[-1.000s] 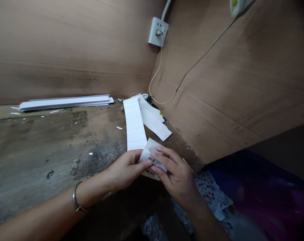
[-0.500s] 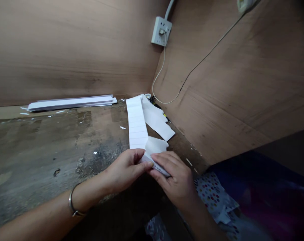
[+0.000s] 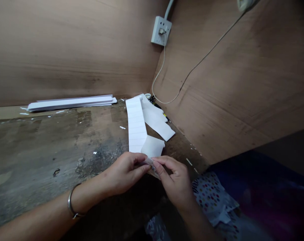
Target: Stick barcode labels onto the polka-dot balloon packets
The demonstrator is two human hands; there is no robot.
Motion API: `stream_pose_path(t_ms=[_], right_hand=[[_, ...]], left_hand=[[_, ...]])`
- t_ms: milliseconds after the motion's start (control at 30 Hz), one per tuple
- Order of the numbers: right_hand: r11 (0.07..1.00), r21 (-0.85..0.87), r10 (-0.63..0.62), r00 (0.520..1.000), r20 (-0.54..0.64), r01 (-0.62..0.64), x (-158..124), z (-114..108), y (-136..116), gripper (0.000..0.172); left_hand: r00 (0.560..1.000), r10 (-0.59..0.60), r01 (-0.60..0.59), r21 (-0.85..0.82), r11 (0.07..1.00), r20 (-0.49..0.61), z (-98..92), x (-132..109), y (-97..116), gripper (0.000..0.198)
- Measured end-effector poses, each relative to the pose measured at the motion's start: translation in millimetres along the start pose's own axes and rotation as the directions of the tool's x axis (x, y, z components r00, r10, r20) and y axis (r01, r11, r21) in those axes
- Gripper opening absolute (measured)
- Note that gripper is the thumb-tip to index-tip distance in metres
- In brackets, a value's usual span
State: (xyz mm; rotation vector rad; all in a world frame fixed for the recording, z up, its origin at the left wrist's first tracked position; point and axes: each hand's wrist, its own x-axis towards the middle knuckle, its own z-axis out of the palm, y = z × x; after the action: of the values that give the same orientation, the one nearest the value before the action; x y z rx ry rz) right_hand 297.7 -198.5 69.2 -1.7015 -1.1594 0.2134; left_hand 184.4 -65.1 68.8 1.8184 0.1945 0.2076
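Observation:
Between my two hands is a small pale piece with dark print (image 3: 149, 163), at the table's near edge. My left hand (image 3: 128, 170) pinches its left side between thumb and fingers. On the right, my right hand (image 3: 173, 174) has its thumb and index finger closed on the other side. Just beyond the fingers a white strip (image 3: 136, 124) with faint cross lines lies lengthwise, and a curled pale strip end (image 3: 153, 145) rests at its near end. More white backing strip (image 3: 158, 122) fans out to the right.
A stack of long white strips (image 3: 71, 102) lies along the back wall. A white socket (image 3: 161, 30) with a thin hanging cable (image 3: 189, 75) is in the corner. A dotted bag (image 3: 209, 192) sits at the lower right.
My right hand has shifted its grip, its thumb now on top near the piece's middle. The printed piece is turned and more covered by fingers. The curled strip end has moved slightly left.

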Motion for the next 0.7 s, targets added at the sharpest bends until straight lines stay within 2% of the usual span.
stream_pose_path(t_ms=[100, 200, 267, 400, 533, 633, 700], right_hand=[[0.995, -0.029, 0.091, 0.993, -0.071, -0.094, -1, 3, 1, 0.017], [0.983, 0.041, 0.182, 0.980, -0.086, -0.179, 0, 3, 3, 0.021], [0.986, 0.055, 0.164, 0.985, -0.060, -0.160, 1, 3, 3, 0.017], [0.999, -0.001, 0.050, 0.996, -0.074, -0.050, 0, 1, 0, 0.008], [0.999, -0.038, 0.031, 0.995, -0.094, -0.035, -3, 2, 0, 0.010], [0.991, 0.024, 0.137, 0.978, -0.158, -0.135, -3, 9, 6, 0.014], [0.949, 0.208, 0.277, 0.941, -0.194, -0.236, -1, 14, 13, 0.019]], left_hand=[[0.999, -0.045, 0.045, 0.001, 0.999, -0.029, 3.3, -1, -2, 0.022], [0.998, -0.060, 0.059, -0.028, 0.998, -0.037, 4.9, 0, -2, 0.023], [0.998, -0.045, 0.044, -0.034, 0.998, -0.041, 5.0, 0, -2, 0.022], [1.000, -0.005, 0.005, -0.020, 1.000, -0.012, 4.9, 0, 0, 0.021], [1.000, -0.005, 0.005, -0.015, 1.000, -0.011, 6.0, -1, 0, 0.020], [0.999, -0.023, 0.022, -0.043, 0.999, -0.023, 6.1, 1, 0, 0.020], [0.998, -0.046, 0.045, -0.055, 0.998, -0.033, 5.6, 2, 0, 0.021]])
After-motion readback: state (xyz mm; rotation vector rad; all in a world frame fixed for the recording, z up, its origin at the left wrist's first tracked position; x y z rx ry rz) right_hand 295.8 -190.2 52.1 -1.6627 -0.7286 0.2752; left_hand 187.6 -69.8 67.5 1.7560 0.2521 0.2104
